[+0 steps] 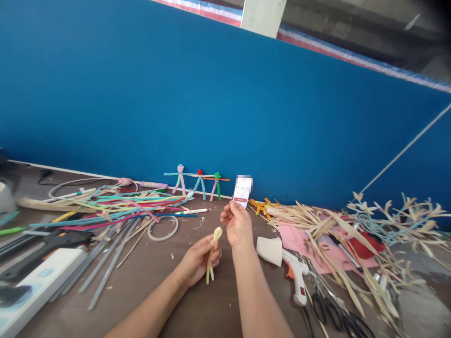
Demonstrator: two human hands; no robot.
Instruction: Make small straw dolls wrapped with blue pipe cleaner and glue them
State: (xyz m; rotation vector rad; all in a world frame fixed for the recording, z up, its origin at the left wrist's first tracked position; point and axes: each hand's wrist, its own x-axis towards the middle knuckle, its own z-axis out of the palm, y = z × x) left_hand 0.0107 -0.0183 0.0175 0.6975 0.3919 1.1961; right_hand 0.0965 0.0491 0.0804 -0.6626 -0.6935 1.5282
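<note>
My left hand is closed around a small pale-yellow folded leaf strip, its looped tip up and its ends hanging below the fingers. My right hand is raised just beyond it, fingers curled in a pinch, with a thin strand possibly between them. Both hands hover over the brown table. Behind the right hand a phone leans against the blue wall.
Coloured straws and pipe cleaners lie at the left with a white ring. Three pipe-cleaner figures stand at the wall. Right: a paper cup, glue gun, scissors, dried leaf strips. A power strip sits front left.
</note>
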